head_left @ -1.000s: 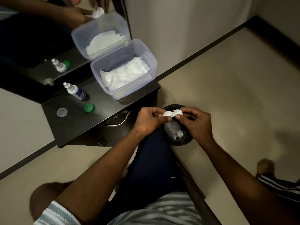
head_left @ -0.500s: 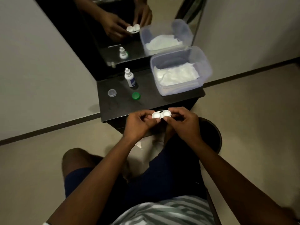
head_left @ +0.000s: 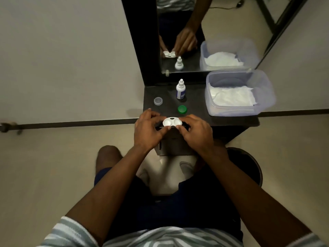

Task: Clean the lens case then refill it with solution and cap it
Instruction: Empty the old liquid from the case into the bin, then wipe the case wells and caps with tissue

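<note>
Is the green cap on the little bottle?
No, the green cap lies by itself on the dark table, in front of the little bottle.

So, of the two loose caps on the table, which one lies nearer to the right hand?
The green cap, in front of the bottle. The clear cap sits farther left, nearer the left hand.

We can't read any text. The solution bottle [head_left: 180,90] on the desk [head_left: 195,111] has a blue label, but its print is too small to resolve.
</note>
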